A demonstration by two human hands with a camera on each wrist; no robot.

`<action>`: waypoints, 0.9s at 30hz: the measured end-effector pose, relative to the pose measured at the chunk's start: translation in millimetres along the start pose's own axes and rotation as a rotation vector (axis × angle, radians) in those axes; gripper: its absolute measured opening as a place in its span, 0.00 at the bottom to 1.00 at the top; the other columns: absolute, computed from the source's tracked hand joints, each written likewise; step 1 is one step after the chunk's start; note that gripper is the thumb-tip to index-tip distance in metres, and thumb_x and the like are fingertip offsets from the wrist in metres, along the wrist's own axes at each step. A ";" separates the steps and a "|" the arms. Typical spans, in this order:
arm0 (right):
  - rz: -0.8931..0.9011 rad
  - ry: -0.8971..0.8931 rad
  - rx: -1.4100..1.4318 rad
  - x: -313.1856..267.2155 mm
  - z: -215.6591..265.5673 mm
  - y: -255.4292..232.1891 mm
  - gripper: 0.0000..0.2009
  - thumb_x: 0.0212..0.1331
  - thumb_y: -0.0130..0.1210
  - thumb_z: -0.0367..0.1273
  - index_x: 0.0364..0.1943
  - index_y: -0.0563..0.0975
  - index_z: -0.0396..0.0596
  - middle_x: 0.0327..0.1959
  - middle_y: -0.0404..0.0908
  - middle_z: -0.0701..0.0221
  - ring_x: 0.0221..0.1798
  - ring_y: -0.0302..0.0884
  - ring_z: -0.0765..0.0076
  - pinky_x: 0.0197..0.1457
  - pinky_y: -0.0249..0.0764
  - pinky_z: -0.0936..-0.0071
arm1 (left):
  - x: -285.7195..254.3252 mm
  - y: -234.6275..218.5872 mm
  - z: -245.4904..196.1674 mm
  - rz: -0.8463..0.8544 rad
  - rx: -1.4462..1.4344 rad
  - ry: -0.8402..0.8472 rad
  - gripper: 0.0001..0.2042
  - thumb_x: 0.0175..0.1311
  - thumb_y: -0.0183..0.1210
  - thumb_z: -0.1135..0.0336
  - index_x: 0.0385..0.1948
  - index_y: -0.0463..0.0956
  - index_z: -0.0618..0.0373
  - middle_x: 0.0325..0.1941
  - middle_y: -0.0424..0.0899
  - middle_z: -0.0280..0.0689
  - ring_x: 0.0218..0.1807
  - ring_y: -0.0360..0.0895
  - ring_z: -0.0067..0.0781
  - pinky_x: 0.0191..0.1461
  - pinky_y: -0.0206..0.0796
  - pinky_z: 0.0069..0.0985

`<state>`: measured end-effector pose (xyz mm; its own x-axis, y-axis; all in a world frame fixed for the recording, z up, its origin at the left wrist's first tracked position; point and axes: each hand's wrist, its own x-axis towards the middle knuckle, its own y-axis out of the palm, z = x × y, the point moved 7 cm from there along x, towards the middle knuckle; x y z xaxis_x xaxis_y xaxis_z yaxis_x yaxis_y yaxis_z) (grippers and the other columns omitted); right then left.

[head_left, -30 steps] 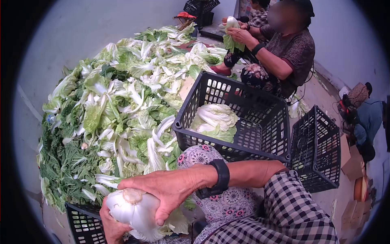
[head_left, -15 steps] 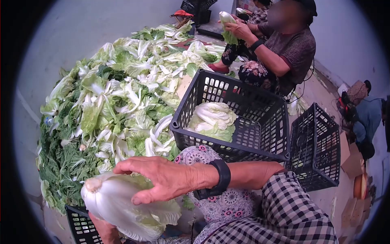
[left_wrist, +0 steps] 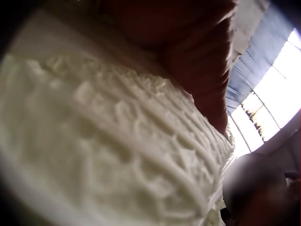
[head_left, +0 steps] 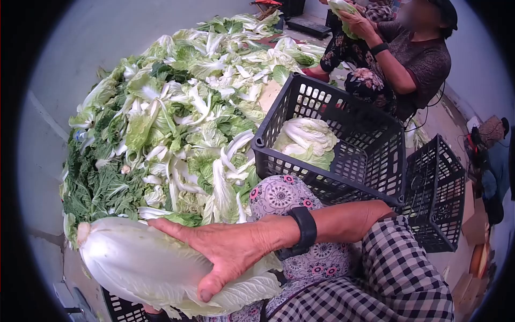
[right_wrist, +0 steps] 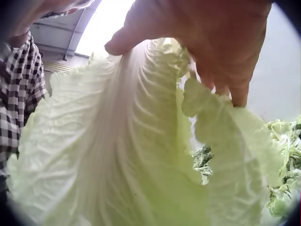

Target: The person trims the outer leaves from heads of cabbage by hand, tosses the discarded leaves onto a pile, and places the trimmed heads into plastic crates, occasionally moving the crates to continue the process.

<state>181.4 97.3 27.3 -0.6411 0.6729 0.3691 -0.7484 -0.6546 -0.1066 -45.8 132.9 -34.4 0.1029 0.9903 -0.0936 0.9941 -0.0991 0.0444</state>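
A large napa cabbage [head_left: 145, 263] lies sideways across the front of the head view, its cut root end pointing left and its leafy end right. My right hand [head_left: 230, 249] grips it from above, thumb toward me and fingers over the far side. In the right wrist view the thumb and fingers of that hand straddle the pale, ribbed outer leaves [right_wrist: 136, 122]. Underneath, my left hand [left_wrist: 197, 61] holds the cabbage; the head view mostly hides it. Its palm side lies close against the crinkled leaf in the left wrist view, fingertips hidden.
A black crate [head_left: 332, 172] ahead holds a trimmed cabbage [head_left: 307, 140]. Another crate [head_left: 437, 193] stands to its right, and a third crate [head_left: 120, 307] is partly under the held cabbage. Loose leaves [head_left: 188, 123] pile up at left. Another person [head_left: 413, 70] sits beyond, handling a cabbage.
The cabbage has tipped from root end up toward me to lying lengthwise, root end swinging left. My right hand lifted its fingers, then settled farther along it. The head view shifted left.
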 end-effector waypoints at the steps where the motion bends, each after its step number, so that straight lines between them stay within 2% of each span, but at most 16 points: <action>1: -0.024 -0.050 -0.103 2.2 -0.4 0.0 0.66 0.30 0.67 0.59 0.64 0.38 0.30 0.58 0.60 0.41 0.60 0.64 0.45 0.65 0.59 0.63 | -4.3 -2.2 5.9 -0.002 -0.018 -0.024 0.38 0.46 0.66 0.49 0.57 0.63 0.62 0.52 0.75 0.42 0.50 0.75 0.35 0.54 0.68 0.33; 4: -0.063 -0.007 -0.240 -1.4 3.1 -4.0 0.63 0.37 0.65 0.56 0.67 0.33 0.38 0.61 0.59 0.44 0.61 0.63 0.45 0.65 0.60 0.62 | -14.4 -5.1 22.6 -0.003 -0.108 -0.117 0.38 0.46 0.65 0.47 0.57 0.63 0.62 0.52 0.75 0.42 0.50 0.75 0.36 0.53 0.69 0.34; 7: -0.103 0.214 0.016 -6.4 -8.0 6.0 0.60 0.38 0.66 0.48 0.68 0.34 0.39 0.59 0.62 0.48 0.59 0.66 0.49 0.63 0.63 0.65 | -20.9 -9.7 36.4 -0.029 -0.229 -0.176 0.39 0.47 0.65 0.45 0.57 0.63 0.62 0.52 0.75 0.42 0.50 0.75 0.36 0.53 0.69 0.34; 11: -0.225 0.178 0.129 -10.7 -11.4 1.9 0.52 0.40 0.68 0.44 0.66 0.46 0.38 0.56 0.69 0.55 0.56 0.70 0.61 0.60 0.66 0.68 | -27.4 -1.0 34.2 -0.020 -0.486 -0.138 0.39 0.48 0.64 0.42 0.57 0.63 0.62 0.52 0.75 0.42 0.50 0.75 0.36 0.52 0.69 0.34; 13: -0.224 0.212 0.150 -11.1 -7.3 -10.0 0.47 0.42 0.68 0.41 0.64 0.53 0.38 0.54 0.71 0.58 0.55 0.71 0.67 0.59 0.67 0.70 | -23.4 26.6 14.6 0.116 -0.605 -0.111 0.37 0.54 0.56 0.40 0.58 0.62 0.61 0.52 0.75 0.42 0.49 0.75 0.37 0.52 0.69 0.34; 14: -0.258 0.231 0.191 -12.3 -1.5 -16.3 0.42 0.43 0.67 0.42 0.61 0.59 0.37 0.53 0.72 0.60 0.55 0.70 0.70 0.60 0.66 0.71 | -22.7 29.4 15.7 0.160 -0.555 -0.131 0.37 0.56 0.54 0.38 0.59 0.60 0.60 0.54 0.73 0.41 0.51 0.74 0.37 0.54 0.68 0.34; 15: -0.293 0.226 0.200 -12.8 -1.1 -21.5 0.42 0.43 0.68 0.42 0.61 0.58 0.37 0.53 0.72 0.60 0.55 0.69 0.69 0.60 0.66 0.71 | -22.1 32.4 16.7 0.204 -0.504 -0.148 0.38 0.57 0.51 0.36 0.61 0.58 0.58 0.55 0.71 0.41 0.53 0.72 0.37 0.56 0.66 0.35; 17: -0.368 0.210 0.217 -14.6 0.4 -31.9 0.43 0.43 0.68 0.42 0.62 0.57 0.37 0.53 0.72 0.60 0.56 0.69 0.68 0.61 0.65 0.71 | -16.3 15.6 39.3 0.243 -0.179 -0.240 0.43 0.56 0.49 0.31 0.66 0.51 0.53 0.62 0.65 0.39 0.61 0.66 0.38 0.63 0.61 0.37; 18: -0.391 0.220 0.174 -15.9 5.5 -37.5 0.43 0.43 0.67 0.41 0.62 0.57 0.37 0.54 0.71 0.60 0.56 0.69 0.67 0.61 0.65 0.70 | -18.8 30.8 32.5 0.194 -0.240 -0.297 0.42 0.56 0.50 0.32 0.65 0.53 0.55 0.62 0.67 0.39 0.58 0.69 0.37 0.61 0.63 0.37; 21: -0.466 0.192 0.096 -20.1 5.3 -46.5 0.44 0.43 0.67 0.39 0.63 0.55 0.36 0.55 0.70 0.59 0.56 0.69 0.65 0.62 0.65 0.69 | -16.4 33.5 16.2 0.182 0.056 -0.167 0.26 0.65 0.49 0.52 0.58 0.63 0.62 0.52 0.75 0.40 0.48 0.75 0.33 0.51 0.69 0.28; 22: -0.447 0.217 0.077 -20.2 1.1 -44.7 0.45 0.43 0.67 0.40 0.63 0.53 0.35 0.55 0.70 0.58 0.56 0.69 0.64 0.62 0.65 0.69 | -17.6 40.5 19.6 0.165 -0.174 -0.280 0.27 0.62 0.55 0.55 0.57 0.62 0.63 0.52 0.75 0.40 0.50 0.74 0.31 0.50 0.69 0.27; 25: -0.372 0.311 0.009 -16.7 -6.3 -35.7 0.48 0.42 0.66 0.43 0.63 0.50 0.33 0.54 0.70 0.54 0.56 0.70 0.60 0.62 0.64 0.69 | -1.9 82.4 9.4 0.304 -0.069 -0.198 0.31 0.57 0.60 0.58 0.59 0.60 0.63 0.54 0.73 0.42 0.53 0.73 0.33 0.52 0.69 0.27; 26: -0.332 0.349 -0.016 -14.7 -4.6 -31.1 0.50 0.42 0.66 0.45 0.64 0.49 0.32 0.53 0.70 0.53 0.55 0.70 0.59 0.62 0.64 0.69 | -0.4 79.8 14.9 0.187 -0.163 -0.175 0.31 0.55 0.61 0.61 0.59 0.60 0.62 0.54 0.72 0.43 0.52 0.74 0.34 0.52 0.69 0.30; 27: -0.291 0.387 -0.042 -12.8 -4.1 -28.4 0.51 0.42 0.65 0.47 0.64 0.47 0.31 0.53 0.70 0.52 0.55 0.70 0.57 0.63 0.64 0.69 | 1.0 78.7 15.9 0.160 -0.250 -0.138 0.31 0.55 0.61 0.61 0.59 0.59 0.62 0.54 0.72 0.43 0.51 0.74 0.35 0.52 0.69 0.31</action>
<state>210.1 108.6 21.8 -0.4141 0.9100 0.0195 -0.9072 -0.4109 -0.0902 33.1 124.6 -46.8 0.2781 0.9398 -0.1986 0.9272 -0.2086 0.3111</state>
